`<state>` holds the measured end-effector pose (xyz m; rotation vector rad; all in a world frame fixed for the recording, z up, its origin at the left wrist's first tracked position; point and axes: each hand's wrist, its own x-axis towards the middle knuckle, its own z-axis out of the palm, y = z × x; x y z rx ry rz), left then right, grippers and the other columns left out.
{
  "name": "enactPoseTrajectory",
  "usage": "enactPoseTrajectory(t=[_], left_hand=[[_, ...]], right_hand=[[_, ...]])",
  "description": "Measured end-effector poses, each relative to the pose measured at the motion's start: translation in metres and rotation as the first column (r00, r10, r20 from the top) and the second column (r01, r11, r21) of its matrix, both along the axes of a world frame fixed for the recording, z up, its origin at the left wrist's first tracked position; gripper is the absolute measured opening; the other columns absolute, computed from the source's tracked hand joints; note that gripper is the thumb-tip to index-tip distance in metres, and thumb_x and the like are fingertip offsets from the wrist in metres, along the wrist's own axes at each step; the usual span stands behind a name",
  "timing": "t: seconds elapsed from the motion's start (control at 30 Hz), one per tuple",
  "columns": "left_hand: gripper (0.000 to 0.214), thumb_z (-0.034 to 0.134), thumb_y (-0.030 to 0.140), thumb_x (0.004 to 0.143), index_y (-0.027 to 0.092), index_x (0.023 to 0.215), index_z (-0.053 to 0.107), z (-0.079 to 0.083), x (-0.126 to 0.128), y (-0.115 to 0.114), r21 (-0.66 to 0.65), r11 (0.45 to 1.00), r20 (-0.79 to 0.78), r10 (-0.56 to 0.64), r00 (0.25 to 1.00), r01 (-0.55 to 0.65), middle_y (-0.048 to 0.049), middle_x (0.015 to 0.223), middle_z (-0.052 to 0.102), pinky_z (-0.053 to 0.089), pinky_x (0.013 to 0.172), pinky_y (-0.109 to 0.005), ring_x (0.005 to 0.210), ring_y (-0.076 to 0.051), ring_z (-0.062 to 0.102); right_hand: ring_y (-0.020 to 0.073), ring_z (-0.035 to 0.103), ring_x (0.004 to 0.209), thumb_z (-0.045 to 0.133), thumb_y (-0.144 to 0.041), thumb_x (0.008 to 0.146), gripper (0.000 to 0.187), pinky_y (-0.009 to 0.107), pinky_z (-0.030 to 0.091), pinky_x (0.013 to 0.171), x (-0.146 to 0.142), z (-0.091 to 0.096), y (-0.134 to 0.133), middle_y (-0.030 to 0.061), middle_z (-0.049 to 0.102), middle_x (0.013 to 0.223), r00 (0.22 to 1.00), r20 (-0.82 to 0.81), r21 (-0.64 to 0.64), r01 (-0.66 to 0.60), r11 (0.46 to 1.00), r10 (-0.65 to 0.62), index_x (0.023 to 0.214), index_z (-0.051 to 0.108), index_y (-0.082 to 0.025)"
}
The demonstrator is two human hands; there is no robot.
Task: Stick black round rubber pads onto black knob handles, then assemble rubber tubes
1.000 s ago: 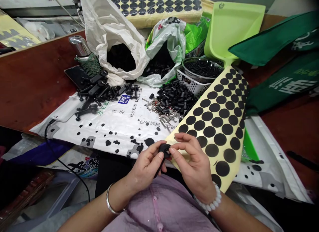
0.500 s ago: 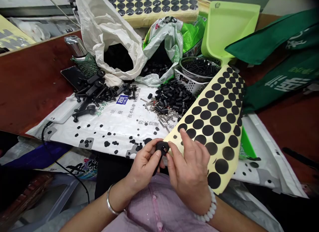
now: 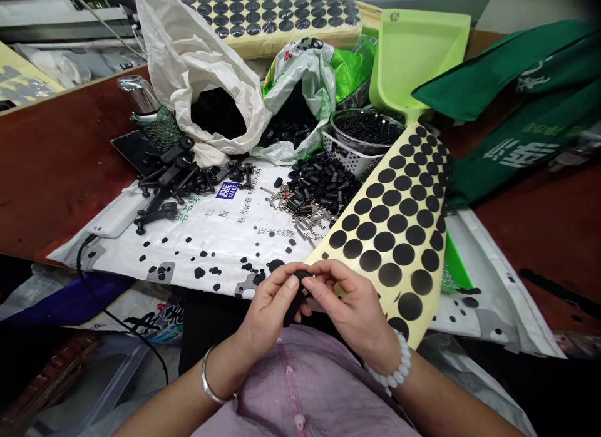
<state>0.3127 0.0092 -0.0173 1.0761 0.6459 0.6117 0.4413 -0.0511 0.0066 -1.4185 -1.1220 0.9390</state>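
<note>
A small black plastic part [image 3: 293, 307] with a rounded head is held between my two hands, low in front of my body. My left hand [image 3: 268, 308] wraps its fingers and thumb round the part. The thumb and fingers of my right hand [image 3: 352, 308] pinch at the rounded head; fingers cover much of it. Just beyond and to the right lies a cream sheet of round black stickers [image 3: 402, 254]. Similar black arm-shaped parts [image 3: 176, 174] are heaped at the left of the white sacking [image 3: 225, 233].
Black tube pieces [image 3: 323, 180] and small metal strips [image 3: 310, 221] lie mid-table. Behind stand a white sack [image 3: 181, 67], a plastic bag [image 3: 298, 114] of black parts, a basket [image 3: 350, 155] with a bowl, and a light green dustpan [image 3: 417, 55]. A cable [image 3: 107, 308] hangs at left.
My right hand's fingers have come in from beside the part and now pinch its rounded head. The left hand keeps its hold. The view has shifted slightly.
</note>
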Motion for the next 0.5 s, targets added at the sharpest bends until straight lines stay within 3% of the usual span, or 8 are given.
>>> enactPoseTrajectory(t=[0.1,0.2,0.4,0.5], left_hand=[[0.023,0.050,0.038,0.085,0.018,0.097,0.053,0.001,0.003,0.002,-0.086,0.996,-0.006,-0.018,1.000,0.018,0.0019,0.065,0.055,0.042,0.048,-0.021,0.052,-0.010,0.052],[0.019,0.053,0.035,0.083,0.016,0.088,0.053,0.002,0.005,0.004,-0.149,0.988,0.010,-0.025,1.000,0.026,0.0031,0.061,0.052,0.041,0.047,-0.019,0.050,-0.008,0.049],[0.019,0.055,0.033,0.081,0.015,0.087,0.052,0.002,0.004,0.006,-0.134,0.990,0.006,-0.046,0.999,0.046,0.0016,0.067,0.053,0.039,0.045,-0.019,0.049,-0.007,0.046],[0.020,0.047,0.036,0.085,0.017,0.093,0.050,0.000,-0.001,0.008,-0.076,0.994,-0.004,-0.077,0.997,0.076,0.0026,0.061,0.053,0.039,0.046,-0.021,0.048,-0.009,0.046]], right_hand=[[0.0144,0.059,0.051,0.056,-0.033,0.083,0.014,0.029,0.051,0.051,-0.003,0.001,0.004,-0.0010,0.059,0.066,0.968,-0.242,-0.034,-0.079,0.996,0.069,0.087,0.055,-0.019],[0.0140,0.060,0.054,0.054,-0.030,0.084,0.013,0.030,0.051,0.055,-0.005,0.000,0.005,-0.0002,0.059,0.067,0.939,-0.323,-0.034,-0.138,0.990,0.120,0.082,0.057,-0.018],[0.0130,0.059,0.060,0.050,-0.019,0.084,0.012,0.028,0.051,0.060,-0.008,-0.001,-0.003,-0.0021,0.058,0.067,0.977,-0.168,0.024,-0.125,0.992,0.128,0.095,0.056,-0.020],[0.0138,0.059,0.068,0.049,-0.017,0.085,0.014,0.029,0.050,0.066,0.004,0.003,-0.014,0.0006,0.061,0.077,0.996,0.061,0.072,-0.076,0.995,0.072,0.094,0.058,-0.020]])
